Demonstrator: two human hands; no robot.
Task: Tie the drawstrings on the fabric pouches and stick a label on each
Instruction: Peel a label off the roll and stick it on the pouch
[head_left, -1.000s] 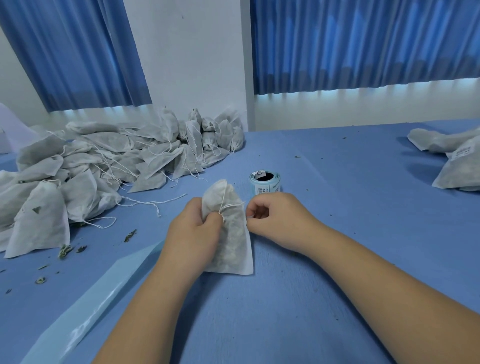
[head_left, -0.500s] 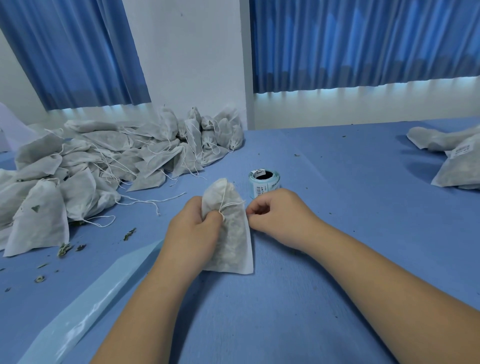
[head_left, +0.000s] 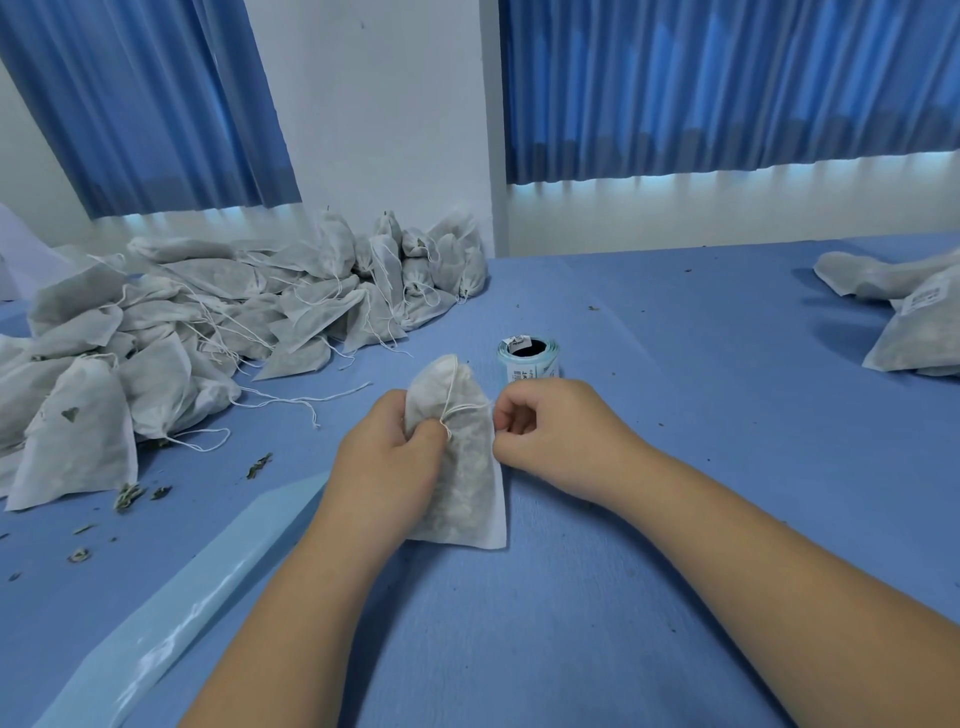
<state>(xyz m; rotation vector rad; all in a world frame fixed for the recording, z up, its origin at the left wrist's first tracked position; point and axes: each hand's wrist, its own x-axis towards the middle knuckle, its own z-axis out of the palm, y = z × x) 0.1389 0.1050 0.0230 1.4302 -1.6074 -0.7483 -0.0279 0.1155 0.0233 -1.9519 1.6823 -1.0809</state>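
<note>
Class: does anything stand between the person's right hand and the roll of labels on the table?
Nothing visible does: the pale blue roll of paper labels stands just beyond the right hand, which pinches the white drawstring.

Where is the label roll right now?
Head view, centre: the label roll stands on the table beyond the right hand, beside the top of the held pouch.

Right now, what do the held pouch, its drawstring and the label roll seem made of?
The pouch looks like thin, matte white non-woven fabric: dark filling shows faintly through. The drawstring seems a thin white cotton-like cord, though too fine to be sure. The label roll looks like smooth pale blue backing paper carrying white printed labels.
</note>
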